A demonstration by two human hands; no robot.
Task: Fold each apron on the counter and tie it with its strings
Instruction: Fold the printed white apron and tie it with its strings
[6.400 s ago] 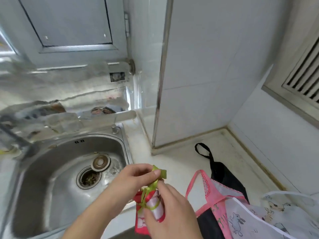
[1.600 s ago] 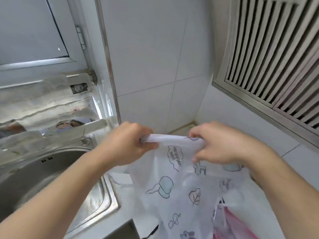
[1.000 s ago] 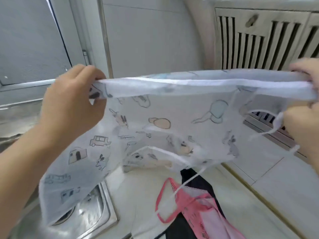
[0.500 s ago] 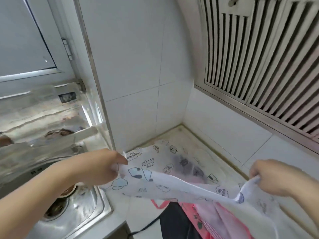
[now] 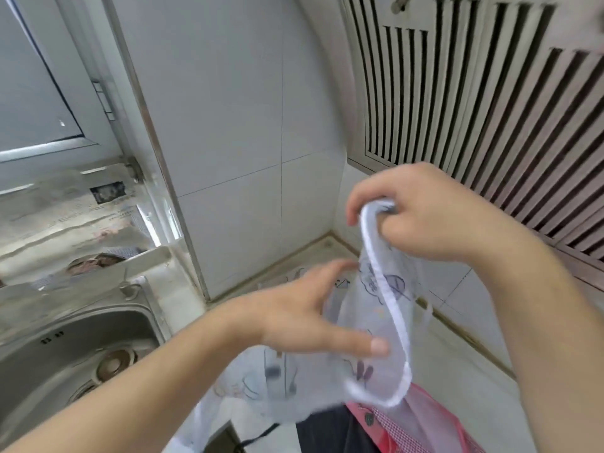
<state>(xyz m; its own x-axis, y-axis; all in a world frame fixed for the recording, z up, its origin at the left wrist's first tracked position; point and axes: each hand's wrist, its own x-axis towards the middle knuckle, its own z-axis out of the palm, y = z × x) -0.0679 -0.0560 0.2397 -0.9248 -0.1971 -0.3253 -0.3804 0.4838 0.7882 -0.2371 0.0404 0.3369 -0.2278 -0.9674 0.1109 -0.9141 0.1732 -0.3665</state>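
No print on the white apron (image 5: 376,325) reads clearly; I make out only blurred cartoon outlines. My right hand (image 5: 421,217) has its grip clamped on the apron's white-trimmed top edge, bunched in curled fingers, raised above the table (image 5: 457,371). My left hand (image 5: 304,315) is spread apart, fingers straight, just at the cloth's left side; whether it touches, I cannot tell. The apron hangs downward from my right hand, long axis near vertical, its lower part draped toward a pink apron (image 5: 421,426) nearby. The sink (image 5: 65,348) lies left.
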